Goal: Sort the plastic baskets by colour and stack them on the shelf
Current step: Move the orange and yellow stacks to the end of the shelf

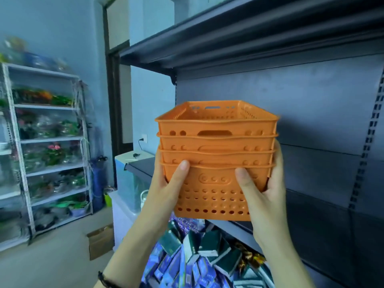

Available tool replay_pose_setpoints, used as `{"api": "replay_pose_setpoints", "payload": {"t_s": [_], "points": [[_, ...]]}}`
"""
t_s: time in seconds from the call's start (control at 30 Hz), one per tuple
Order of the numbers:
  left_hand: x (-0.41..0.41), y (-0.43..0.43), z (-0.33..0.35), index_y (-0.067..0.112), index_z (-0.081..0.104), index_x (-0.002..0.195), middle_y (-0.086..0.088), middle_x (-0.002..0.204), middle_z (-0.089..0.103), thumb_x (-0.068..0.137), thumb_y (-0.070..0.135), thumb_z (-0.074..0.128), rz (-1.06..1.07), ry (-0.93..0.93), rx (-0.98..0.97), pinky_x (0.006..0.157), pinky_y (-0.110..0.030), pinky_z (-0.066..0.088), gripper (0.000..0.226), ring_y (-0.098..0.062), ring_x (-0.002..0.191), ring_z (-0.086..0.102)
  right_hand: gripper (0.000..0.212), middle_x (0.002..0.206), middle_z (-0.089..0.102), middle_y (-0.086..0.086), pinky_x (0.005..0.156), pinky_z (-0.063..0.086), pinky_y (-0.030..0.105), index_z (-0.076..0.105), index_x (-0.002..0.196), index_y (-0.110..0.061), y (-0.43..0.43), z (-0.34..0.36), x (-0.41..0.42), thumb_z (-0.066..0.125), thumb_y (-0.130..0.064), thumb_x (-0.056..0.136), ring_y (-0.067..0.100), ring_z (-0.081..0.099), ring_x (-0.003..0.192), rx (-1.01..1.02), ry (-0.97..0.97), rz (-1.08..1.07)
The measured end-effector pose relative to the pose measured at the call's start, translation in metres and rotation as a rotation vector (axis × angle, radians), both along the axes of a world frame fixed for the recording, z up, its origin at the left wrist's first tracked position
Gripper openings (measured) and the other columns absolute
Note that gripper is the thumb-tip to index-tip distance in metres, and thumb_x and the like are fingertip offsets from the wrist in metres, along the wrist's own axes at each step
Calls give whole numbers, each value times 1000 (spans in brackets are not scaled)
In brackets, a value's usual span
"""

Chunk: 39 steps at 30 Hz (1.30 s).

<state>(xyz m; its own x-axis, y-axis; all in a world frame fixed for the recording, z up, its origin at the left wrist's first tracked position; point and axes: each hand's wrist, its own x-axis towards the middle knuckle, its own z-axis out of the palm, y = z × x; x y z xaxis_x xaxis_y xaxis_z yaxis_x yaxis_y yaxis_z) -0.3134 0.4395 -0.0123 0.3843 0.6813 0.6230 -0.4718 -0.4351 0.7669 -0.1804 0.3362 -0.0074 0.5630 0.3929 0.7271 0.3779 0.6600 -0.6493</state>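
At centre frame, before the back panel of the dark grey shelf unit (311, 113), a nested stack of four orange baskets (216, 146) is held up, upright, open side on top. The left hand (166, 183) grasps the stack's side at 9 o'clock, thumb laid across the front wall. The right hand (268, 190) grasps the side at 3 o'clock likewise. Small boxes (195, 256) lie heaped at 6 o'clock. A white rack (47, 140) of wrapped plants stands at 9 o'clock.
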Motion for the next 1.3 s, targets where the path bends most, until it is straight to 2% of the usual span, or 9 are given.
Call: {"api": "replay_pose_setpoints", "payload": {"t_s": [0.23,0.4,0.5,0.73,0.9,1.0,1.1,1.2,1.3], "points": [[-1,116,-16,33,41,140,28,113,69,77,50,63,46,-19,-98,87,-21,53,69,5,108,64,74,135,60,-8,102,49,46,38,141,-44,115,-12,0,75,-34,77,12,60,121,-39,-30,106],[2,199,-30,27,39,144,31,106,70,85,39,69,-5,-27,-103,74,-6,49,67,11,100,64,69,129,63,-14,95,52,25,41,134,-50,192,-28,-9,74,-32,77,6,62,117,-62,-2,31],[2,256,-40,28,38,144,32,104,70,80,36,57,-83,-28,-109,71,-5,49,67,12,97,65,70,129,63,-14,94,52,26,39,138,-47,241,-37,-17,73,-32,79,4,61,116,-78,10,-35],[10,401,-49,35,37,145,24,121,65,80,47,65,-299,67,-85,83,-14,53,72,3,112,62,67,127,63,-16,93,54,31,40,129,-59,364,-50,-26,77,-43,75,4,62,115,-127,93,-179],[30,470,-59,38,31,148,13,136,59,76,56,64,-370,162,-71,106,-42,47,81,-6,122,59,67,127,62,-14,97,52,44,35,130,-61,427,-65,-9,75,-48,78,6,63,114,-236,140,-262],[48,494,-64,40,27,149,12,140,55,77,55,66,-384,164,-75,106,-37,46,83,-4,124,57,66,130,58,-14,95,52,32,28,131,-58,449,-69,10,65,-39,80,0,61,113,-312,142,-279],[71,506,-68,48,19,149,14,144,51,81,45,66,-416,146,-85,107,-29,45,83,1,125,53,70,131,57,-19,96,48,27,24,138,-54,457,-68,40,65,-50,82,-4,57,117,-424,111,-287],[92,506,-76,65,-2,142,16,159,24,78,53,71,-494,190,-22,116,-35,34,98,2,141,33,68,129,61,-20,99,48,26,34,144,-38,449,-65,72,66,-45,84,-3,56,120,-517,87,-339],[106,494,-86,73,-27,128,22,157,-30,73,67,67,-525,282,104,123,-47,-1,109,-7,149,-20,51,122,66,-23,95,50,21,48,132,-43,431,-60,96,61,-35,83,-3,59,116,-597,92,-368]]}}
